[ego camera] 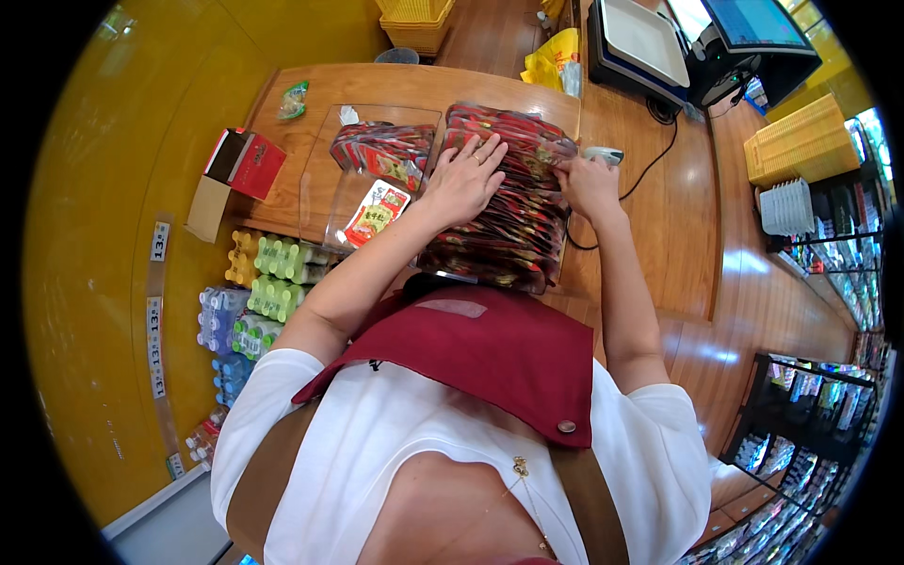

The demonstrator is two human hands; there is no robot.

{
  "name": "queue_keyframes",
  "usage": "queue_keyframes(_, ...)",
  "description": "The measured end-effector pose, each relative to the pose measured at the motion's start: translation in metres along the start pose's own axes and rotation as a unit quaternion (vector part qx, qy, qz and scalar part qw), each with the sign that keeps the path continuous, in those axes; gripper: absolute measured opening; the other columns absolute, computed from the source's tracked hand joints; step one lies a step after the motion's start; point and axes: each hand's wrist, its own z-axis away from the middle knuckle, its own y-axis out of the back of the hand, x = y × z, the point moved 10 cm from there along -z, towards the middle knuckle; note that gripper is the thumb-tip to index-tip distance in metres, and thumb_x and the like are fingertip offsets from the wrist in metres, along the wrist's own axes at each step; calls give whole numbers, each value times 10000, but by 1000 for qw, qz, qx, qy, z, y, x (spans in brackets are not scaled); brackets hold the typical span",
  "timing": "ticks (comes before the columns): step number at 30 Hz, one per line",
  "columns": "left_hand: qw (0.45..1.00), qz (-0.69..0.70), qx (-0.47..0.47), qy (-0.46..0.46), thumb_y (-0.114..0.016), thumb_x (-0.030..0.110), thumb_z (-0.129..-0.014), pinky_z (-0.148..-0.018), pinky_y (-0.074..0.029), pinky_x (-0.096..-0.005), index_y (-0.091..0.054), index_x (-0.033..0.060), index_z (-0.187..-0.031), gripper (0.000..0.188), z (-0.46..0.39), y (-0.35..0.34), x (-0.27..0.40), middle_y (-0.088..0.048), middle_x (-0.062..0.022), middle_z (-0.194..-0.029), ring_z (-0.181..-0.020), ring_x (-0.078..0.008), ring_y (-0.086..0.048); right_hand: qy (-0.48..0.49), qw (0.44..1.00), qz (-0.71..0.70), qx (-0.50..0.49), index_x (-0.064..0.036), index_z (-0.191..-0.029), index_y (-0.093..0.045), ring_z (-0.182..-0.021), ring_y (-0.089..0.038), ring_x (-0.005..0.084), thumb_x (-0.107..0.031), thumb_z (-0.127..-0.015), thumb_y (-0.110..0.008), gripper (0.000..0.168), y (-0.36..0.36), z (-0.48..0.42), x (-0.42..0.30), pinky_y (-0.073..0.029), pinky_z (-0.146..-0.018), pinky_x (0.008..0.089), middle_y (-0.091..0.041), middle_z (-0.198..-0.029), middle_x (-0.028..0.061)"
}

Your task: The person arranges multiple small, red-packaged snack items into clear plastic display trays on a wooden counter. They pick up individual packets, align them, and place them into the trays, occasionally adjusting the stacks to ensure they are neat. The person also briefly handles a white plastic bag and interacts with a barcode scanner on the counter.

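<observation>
Red snack packets [519, 212] stand packed on edge in rows, filling a clear plastic bin before me. My left hand [470, 173] lies flat with fingers spread on top of these packets, toward their left side. At the bin's right edge, my right hand [590, 185] has its fingers bent against the end of the packets; whether it pinches one is hidden. Beside it on the left is a second clear plastic bin [311, 176], holding a bunch of similar packets [385, 152] at its far end. One red and white packet [376, 213] lies face up in the nearer part.
A barcode scanner [604, 155] with a cable lies right of the packets. An opened red carton [247, 162] and a small green packet [293, 100] are at left. Bottled drinks [279, 258] stand below the counter [650, 233]. A scale [643, 42] and monitor [763, 25] occupy the far right.
</observation>
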Motion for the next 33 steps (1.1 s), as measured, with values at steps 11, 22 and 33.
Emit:
queue_keyframes(11, 908, 252, 267, 199, -463, 275, -947, -861, -461, -410, -578, 56, -1173, 335, 30, 93, -84, -639, -178, -1064, -1000, -348, -596, 45, 989, -11, 142, -257, -1463, -262, -1393, -225, 307, -488, -957, -344, 562, -18, -26, -47, -109, -1110, 551, -241, -1510, 129)
queue_keyframes(22, 855, -44, -268, 442, -805, 500, -614, -1038, -363, -409, -313, 38, -1387, 1027, 166, -88, -215, -396, -264, -1358, -1281, -392, -374, 218, 959, -89, 157, -171, -1464, -260, -1392, -192, 372, -534, -925, -404, 666, 38, 56, -136, -113, -1085, 598, -216, -1499, 204)
queue_keyframes(33, 875, 230, -47, 424, -744, 385, -773, -704, -527, -330, -649, -6, -927, 431, 150, 26, -241, -682, -98, -862, -804, -197, -647, 197, 912, -353, 68, -116, -1454, -274, -1374, -266, 336, -371, -960, -458, 585, 22, 56, -84, -156, -1122, 471, -327, -1451, 201)
